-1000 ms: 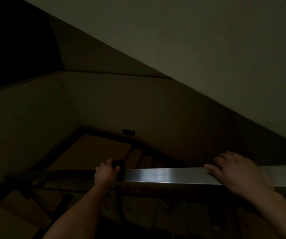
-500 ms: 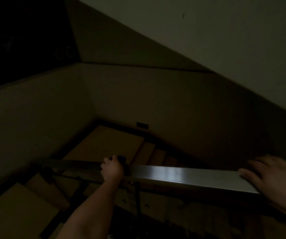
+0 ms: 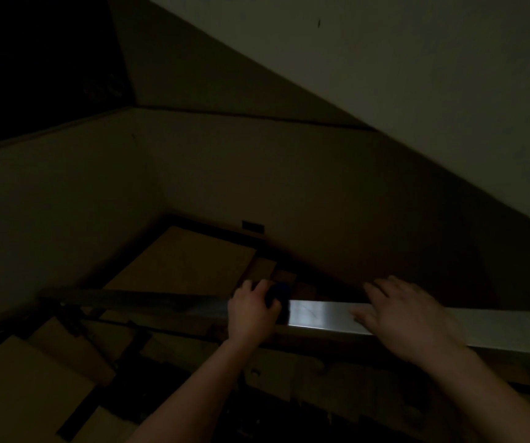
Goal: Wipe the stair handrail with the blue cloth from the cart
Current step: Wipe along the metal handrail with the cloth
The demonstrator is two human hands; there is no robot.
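The stairwell is very dim. Plain pale walls (image 3: 289, 193) go down around a flat brown landing (image 3: 180, 263), and brown wooden steps (image 3: 17, 385) drop away at the lower left. A small dark plate (image 3: 253, 227) sits low on the far wall; no words on it can be read.

A long, flat, shiny silver metal handrail (image 3: 321, 316) runs across in front of the person, from the dark left end to the bright right end. Thin dark metal posts (image 3: 78, 327) hold it up.

The right hand (image 3: 407, 318) lies on top of the rail with its fingers spread flat and open. It holds nothing.

The left hand (image 3: 251, 310) is curled tight around the rail, to the left of the right hand and a little apart from it. The small dark blue cloth (image 3: 279, 297) is bunched under its fingers and pokes out on the right side of the hand, pressed against the rail. Most of the cloth is hidden by the hand.
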